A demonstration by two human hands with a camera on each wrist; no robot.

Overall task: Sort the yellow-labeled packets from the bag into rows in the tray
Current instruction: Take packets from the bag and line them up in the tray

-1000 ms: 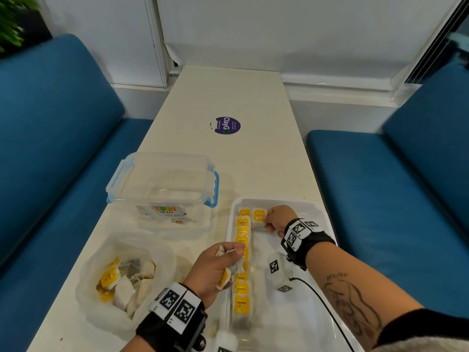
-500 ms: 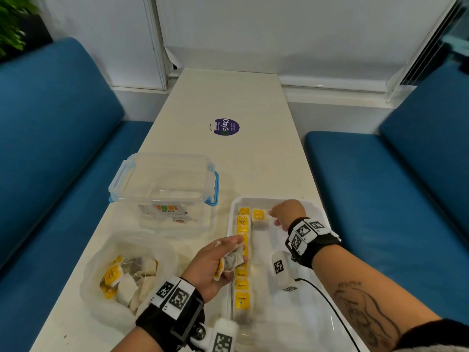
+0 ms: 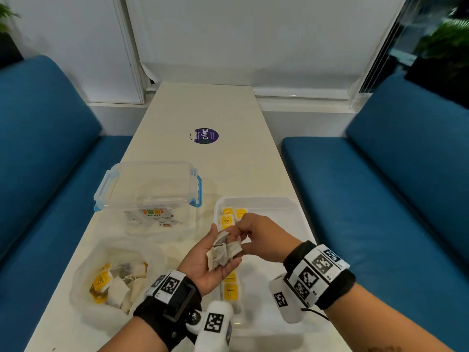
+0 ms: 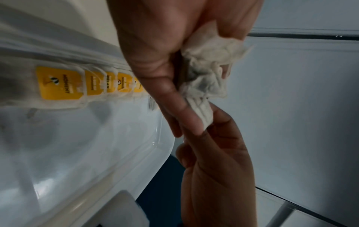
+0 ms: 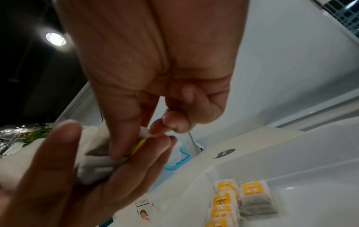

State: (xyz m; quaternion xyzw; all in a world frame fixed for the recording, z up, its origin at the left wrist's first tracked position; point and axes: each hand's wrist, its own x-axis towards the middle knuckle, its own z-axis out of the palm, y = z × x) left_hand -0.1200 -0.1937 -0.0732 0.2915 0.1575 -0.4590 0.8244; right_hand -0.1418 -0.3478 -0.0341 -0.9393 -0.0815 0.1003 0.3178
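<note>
My left hand (image 3: pixel 224 246) lies palm up over the near left part of the white tray (image 3: pixel 300 219) and holds a small bunch of tea packets (image 3: pixel 223 252). My right hand (image 3: pixel 239 232) meets it from the right and pinches one packet at the top of the bunch. The left wrist view shows the crumpled bunch (image 4: pixel 209 61) gripped between both hands. A row of yellow-labeled packets (image 3: pixel 230 292) runs along the tray's left side, and one more packet (image 3: pixel 240 213) starts a second row at the far end. The plastic bag (image 3: pixel 83 280) at the left holds more packets.
A clear lidded box with blue latches (image 3: pixel 149 191) stands left of the tray's far end. A purple round sticker (image 3: pixel 204 135) lies further up the white table. Blue sofas flank the table on both sides.
My right hand left the far end of the tray and came back to my left hand, where it now pinches a packet. My left hand turned palm up with its bunch.
</note>
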